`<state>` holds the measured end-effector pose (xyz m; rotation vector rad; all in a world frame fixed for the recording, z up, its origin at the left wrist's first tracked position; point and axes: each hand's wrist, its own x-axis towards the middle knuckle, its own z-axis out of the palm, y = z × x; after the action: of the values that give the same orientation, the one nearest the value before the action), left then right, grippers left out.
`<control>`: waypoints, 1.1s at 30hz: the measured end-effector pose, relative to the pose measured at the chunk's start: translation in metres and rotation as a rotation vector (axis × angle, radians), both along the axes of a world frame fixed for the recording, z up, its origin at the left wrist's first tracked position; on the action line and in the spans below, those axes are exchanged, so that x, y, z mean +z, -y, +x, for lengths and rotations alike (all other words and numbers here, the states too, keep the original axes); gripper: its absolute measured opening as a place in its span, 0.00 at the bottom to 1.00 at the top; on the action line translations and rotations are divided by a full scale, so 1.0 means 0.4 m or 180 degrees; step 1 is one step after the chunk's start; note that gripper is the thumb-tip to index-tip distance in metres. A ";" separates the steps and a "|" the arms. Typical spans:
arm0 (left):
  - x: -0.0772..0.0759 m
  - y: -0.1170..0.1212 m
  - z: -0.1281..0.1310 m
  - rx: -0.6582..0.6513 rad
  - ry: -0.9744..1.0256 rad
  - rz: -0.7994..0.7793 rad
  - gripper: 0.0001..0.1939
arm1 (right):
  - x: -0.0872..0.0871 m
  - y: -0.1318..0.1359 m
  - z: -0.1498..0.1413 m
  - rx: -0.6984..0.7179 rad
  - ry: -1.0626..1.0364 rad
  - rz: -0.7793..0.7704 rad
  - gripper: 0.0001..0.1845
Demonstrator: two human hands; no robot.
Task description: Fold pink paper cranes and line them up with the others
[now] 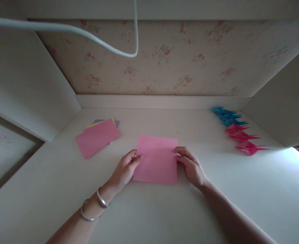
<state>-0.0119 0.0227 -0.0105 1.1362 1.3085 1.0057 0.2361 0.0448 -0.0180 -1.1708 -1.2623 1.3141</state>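
Observation:
A square sheet of pink origami paper point(156, 161) is between my hands, flat and facing up toward me. My left hand point(126, 167) pinches its left edge, thumb on top and fingers behind. At the right edge, my right hand point(191, 166) has its thumb and fingers closed on the paper near the upper corner. No fold is plainly visible in the sheet. Off to the left lies a small stack of paper sheets point(98, 137), pink on top, with yellow and purple edges showing beneath.
Folded blue paper figures point(228, 116) and folded pink paper figures point(247, 142) stand in a row at the right on the white table point(149, 217). A white cable point(106, 45) hangs across the upper left. Floral wallpaper and side panels enclose the back.

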 end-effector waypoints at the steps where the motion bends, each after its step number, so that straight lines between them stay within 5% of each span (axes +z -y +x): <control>1: 0.001 0.001 0.000 0.0055 0.0029 -0.0002 0.13 | -0.001 0.003 0.004 0.0082 0.0050 -0.0030 0.09; 11: 0.027 0.002 -0.025 0.0511 0.0182 0.0045 0.36 | -0.006 0.016 -0.004 0.0444 0.0370 0.0340 0.15; 16: 0.040 0.003 -0.036 0.0205 0.0941 -0.0040 0.24 | 0.000 0.014 0.010 0.0381 0.0130 0.0046 0.19; 23: 0.070 0.012 -0.030 -0.0199 -0.0148 0.0680 0.15 | 0.008 0.009 0.016 0.0276 -0.0073 0.0262 0.20; 30: 0.070 0.023 -0.022 -0.0678 -0.0467 0.0743 0.09 | 0.031 0.021 0.007 0.0269 0.0015 0.0287 0.18; 33: 0.065 0.028 -0.015 -0.0548 -0.0377 0.0856 0.10 | 0.030 0.025 0.004 0.0078 0.0025 0.0308 0.18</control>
<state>-0.0178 0.0114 0.0153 1.5065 1.1672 1.0192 0.2375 0.0348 -0.0062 -1.0967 -1.3346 1.2532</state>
